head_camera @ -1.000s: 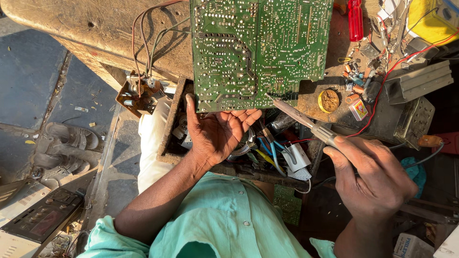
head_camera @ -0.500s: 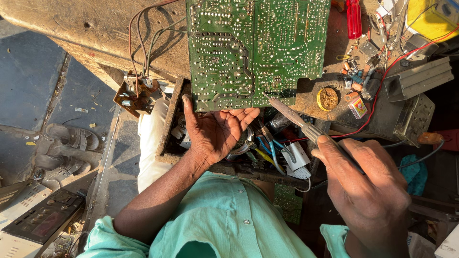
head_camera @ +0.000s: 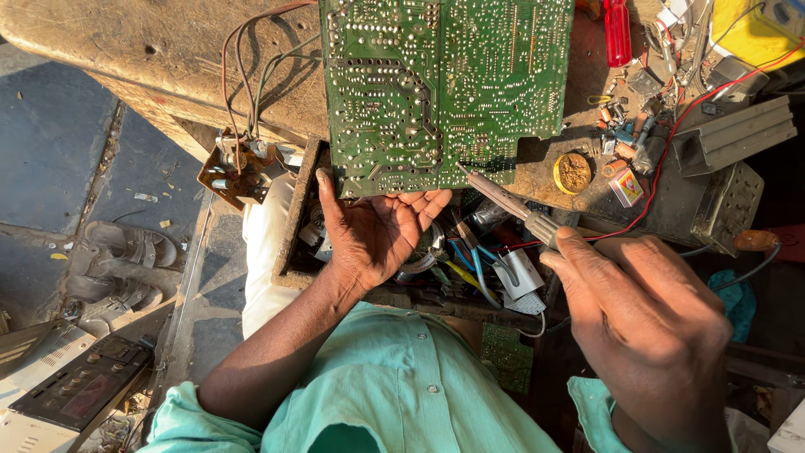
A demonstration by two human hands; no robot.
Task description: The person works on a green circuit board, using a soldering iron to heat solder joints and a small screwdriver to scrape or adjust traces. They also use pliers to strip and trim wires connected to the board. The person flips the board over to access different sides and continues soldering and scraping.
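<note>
Your right hand (head_camera: 646, 327) has drawn down and in toward you over the last second, so it now sits lower and looms larger in view. With it the soldering iron (head_camera: 507, 201) has swung: its tip, which lay below the green circuit board (head_camera: 444, 84) a second ago, now reaches the board's lower edge. The board itself has shifted slightly left in the frame as your head moved.
</note>
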